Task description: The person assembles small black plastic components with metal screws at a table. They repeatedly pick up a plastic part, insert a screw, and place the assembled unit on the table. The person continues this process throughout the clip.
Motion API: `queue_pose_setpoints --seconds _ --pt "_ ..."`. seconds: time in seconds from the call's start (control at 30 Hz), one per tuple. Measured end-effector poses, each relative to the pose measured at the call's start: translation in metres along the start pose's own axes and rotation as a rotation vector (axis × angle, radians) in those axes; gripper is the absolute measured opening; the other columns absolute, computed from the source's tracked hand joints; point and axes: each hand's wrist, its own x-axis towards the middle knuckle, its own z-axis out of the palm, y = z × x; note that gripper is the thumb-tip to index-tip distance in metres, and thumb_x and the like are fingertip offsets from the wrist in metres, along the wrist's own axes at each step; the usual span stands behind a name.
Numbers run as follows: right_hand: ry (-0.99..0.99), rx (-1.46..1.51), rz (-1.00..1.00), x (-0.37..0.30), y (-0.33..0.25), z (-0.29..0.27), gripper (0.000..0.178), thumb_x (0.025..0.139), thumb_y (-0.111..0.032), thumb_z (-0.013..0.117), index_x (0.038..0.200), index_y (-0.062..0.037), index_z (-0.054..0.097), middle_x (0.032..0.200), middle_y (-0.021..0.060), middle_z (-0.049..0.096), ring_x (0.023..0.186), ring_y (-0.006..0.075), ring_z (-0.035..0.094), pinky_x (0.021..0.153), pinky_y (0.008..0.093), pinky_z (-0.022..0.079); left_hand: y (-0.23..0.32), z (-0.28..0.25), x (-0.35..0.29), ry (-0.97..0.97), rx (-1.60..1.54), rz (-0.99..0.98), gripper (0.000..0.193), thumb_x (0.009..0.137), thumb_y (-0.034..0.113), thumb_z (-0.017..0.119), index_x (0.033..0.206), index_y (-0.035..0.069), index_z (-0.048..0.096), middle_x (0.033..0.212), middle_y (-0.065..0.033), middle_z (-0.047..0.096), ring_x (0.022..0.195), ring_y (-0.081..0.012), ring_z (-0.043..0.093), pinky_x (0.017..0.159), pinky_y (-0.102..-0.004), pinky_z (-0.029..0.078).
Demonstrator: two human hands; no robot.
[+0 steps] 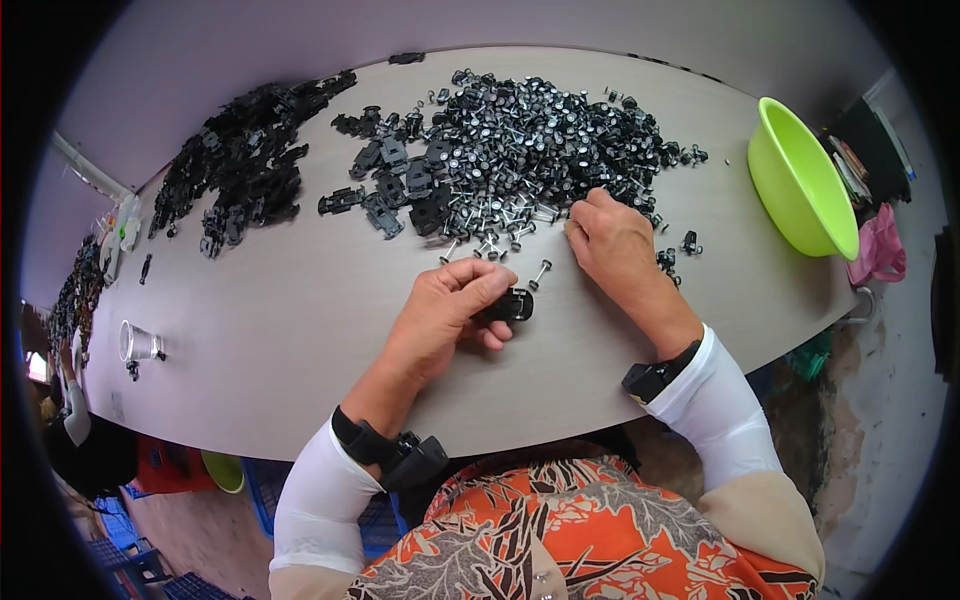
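My left hand [440, 310] is closed around a black plastic toy-car chassis [516, 304], its thumb on top and part of the piece hidden by the fingers. Farther right, my right hand [612, 238] has its fingers curled together at the near edge of a heap of small wheel-and-axle sets [545, 130]. Whatever is in those fingertips is hidden. One loose wheel axle [540, 275] lies between the two hands. Several more black chassis [392, 180] are spread at the heap's left side.
A larger pile of black chassis [245, 150] sits at the far left. A clear plastic cup [140, 342] stands near the left edge. At the right is a lime-green basin [800, 180], with a pink bag [880, 245] beyond it. Another person's arm [76, 405] shows at far left.
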Motion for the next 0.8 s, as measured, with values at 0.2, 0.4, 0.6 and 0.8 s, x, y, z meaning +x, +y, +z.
queue_pose_setpoints --seconds 0.2,0.4,0.6,0.8 --pt "-0.014 0.304 0.016 -0.011 -0.007 -0.027 0.008 0.076 -0.001 0.061 0.084 -0.0023 0.061 0.079 0.0074 0.056 0.06 0.0217 0.057 0.054 0.0337 0.046 -0.002 -0.006 0.003 -0.112 -0.2 -0.058 0.037 0.1 0.028 0.052 0.118 -0.004 0.056 0.098 -0.0162 0.066 0.08 -0.0231 0.07 0.066 -0.0308 0.06" --pt "-0.098 0.717 -0.209 -0.026 -0.052 -0.041 0.017 0.07 0.006 0.061 0.084 -0.0021 0.062 0.082 0.0099 0.055 0.066 0.0265 0.059 0.057 0.0343 0.048 -0.005 -0.007 0.004 -0.218 -0.281 -0.069 0.036 0.098 0.019 0.052 0.124 -0.007 0.053 0.105 -0.0183 0.065 0.088 -0.0265 0.07 0.077 -0.0353 0.06" --pt "-0.037 0.65 -0.327 -0.023 -0.055 -0.035 0.018 0.07 0.007 0.063 0.086 -0.0026 0.062 0.087 0.009 0.056 0.067 0.0247 0.06 0.058 0.0337 0.05 -0.007 -0.01 0.005 -0.274 -0.436 -0.022 0.042 0.098 0.02 0.052 0.127 -0.01 0.051 0.111 -0.0182 0.065 0.095 -0.0269 0.068 0.085 -0.0354 0.059" --pt "0.017 0.745 -0.317 -0.022 -0.056 -0.035 0.02 0.071 0.008 0.064 0.087 -0.0025 0.062 0.087 0.0088 0.056 0.068 0.0236 0.06 0.057 0.033 0.05 -0.006 -0.008 0.004 -0.304 -0.459 0.001 0.03 0.095 0.019 0.06 0.112 -0.006 0.059 0.105 -0.0154 0.066 0.094 -0.0266 0.069 0.084 -0.0337 0.059"
